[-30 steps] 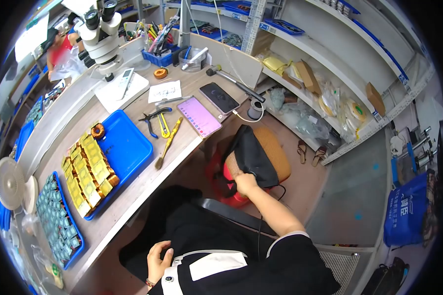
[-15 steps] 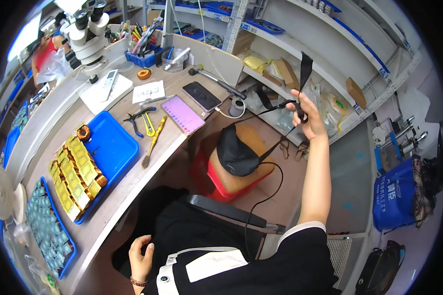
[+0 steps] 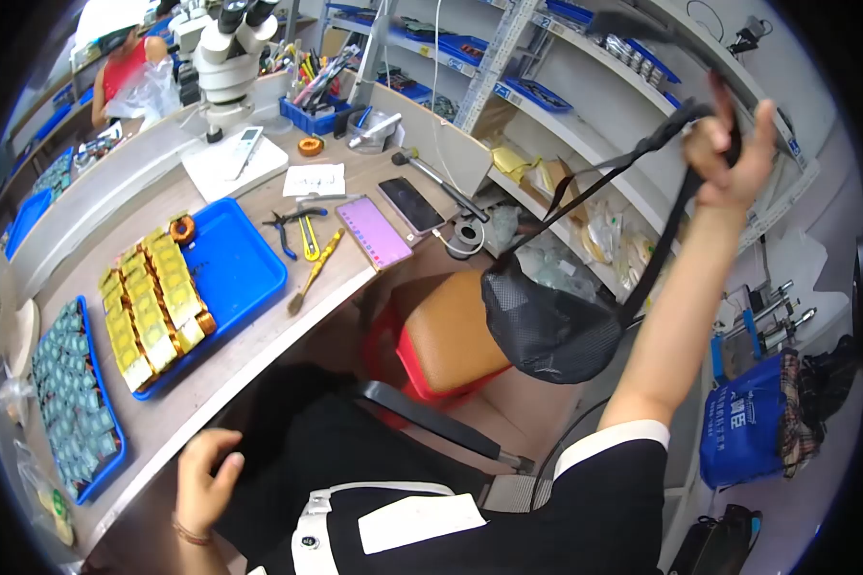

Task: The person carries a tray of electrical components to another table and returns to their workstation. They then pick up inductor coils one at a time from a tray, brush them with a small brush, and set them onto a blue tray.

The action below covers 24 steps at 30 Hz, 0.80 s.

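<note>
Black mesh bag (image 3: 551,326) is off the middle of the stool (image 3: 455,331) since the last frame, hanging by its edge from straps (image 3: 657,261) looped in the raised, blurry right hand (image 3: 735,163). Left hand (image 3: 206,479) is half-curled, holding nothing. If that black cord (image 3: 558,448) by the chair armrest (image 3: 436,422) is attached, it could snag; a loose finger hold might drop a strap.

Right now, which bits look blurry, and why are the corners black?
In the head view, the right hand is smeared, likely motion blur; in that same view, the yellow-handled brush looks crisper; the head view's black corners probably come from a very wide lens.
</note>
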{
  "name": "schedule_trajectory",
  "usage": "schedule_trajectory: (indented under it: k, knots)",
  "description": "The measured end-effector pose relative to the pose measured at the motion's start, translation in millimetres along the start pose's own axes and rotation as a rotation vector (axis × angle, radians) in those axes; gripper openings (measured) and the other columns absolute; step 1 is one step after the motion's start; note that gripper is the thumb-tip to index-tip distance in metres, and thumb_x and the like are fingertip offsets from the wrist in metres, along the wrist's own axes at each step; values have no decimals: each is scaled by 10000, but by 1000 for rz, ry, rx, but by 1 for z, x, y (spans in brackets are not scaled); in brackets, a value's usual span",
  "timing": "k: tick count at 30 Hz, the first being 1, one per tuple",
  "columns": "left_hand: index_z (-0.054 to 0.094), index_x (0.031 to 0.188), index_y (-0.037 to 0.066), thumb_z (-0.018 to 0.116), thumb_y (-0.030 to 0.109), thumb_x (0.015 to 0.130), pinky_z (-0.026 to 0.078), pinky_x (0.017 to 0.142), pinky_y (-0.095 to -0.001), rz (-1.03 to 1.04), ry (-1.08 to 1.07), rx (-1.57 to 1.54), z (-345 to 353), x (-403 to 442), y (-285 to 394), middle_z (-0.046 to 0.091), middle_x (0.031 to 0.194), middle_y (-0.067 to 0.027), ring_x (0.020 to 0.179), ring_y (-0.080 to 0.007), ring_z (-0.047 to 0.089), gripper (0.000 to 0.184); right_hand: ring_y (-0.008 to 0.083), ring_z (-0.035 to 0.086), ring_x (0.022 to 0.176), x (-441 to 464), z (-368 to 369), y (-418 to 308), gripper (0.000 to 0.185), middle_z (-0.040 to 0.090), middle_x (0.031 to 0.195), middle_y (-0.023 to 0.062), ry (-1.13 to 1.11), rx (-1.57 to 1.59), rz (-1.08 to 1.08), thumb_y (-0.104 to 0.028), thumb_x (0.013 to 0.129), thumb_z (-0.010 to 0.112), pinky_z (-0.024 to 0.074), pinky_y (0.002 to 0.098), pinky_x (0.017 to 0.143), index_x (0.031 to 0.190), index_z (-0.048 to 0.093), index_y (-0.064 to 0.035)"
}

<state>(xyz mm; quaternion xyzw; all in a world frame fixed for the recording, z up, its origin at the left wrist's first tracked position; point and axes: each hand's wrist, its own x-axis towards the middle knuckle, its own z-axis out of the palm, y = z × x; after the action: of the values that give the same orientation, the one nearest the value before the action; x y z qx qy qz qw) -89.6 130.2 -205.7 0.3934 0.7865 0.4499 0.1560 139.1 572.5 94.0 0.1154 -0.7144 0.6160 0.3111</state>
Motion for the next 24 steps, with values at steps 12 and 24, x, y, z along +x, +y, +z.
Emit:
schedule_trajectory:
  k: [12,24]
  knots:
    - [502,1106,-10,564,369,803,388,580,-239,492,-324,-619,-7,92,191,548,806,-65,723,-112,518,489,72,336,241,35,121,-18,622,541,507,64,-607,135,174,-472,913,235,245,179,258,1288,278,23]
    - [532,993,-15,705,195,700,390,429,-183,239,-520,-772,-47,57,220,511,605,-4,494,-65,499,400,132,515,702,-32,255,55,557,561,733,69,0,-473,-58,-477,827,483,417,239,653,981,507,57]
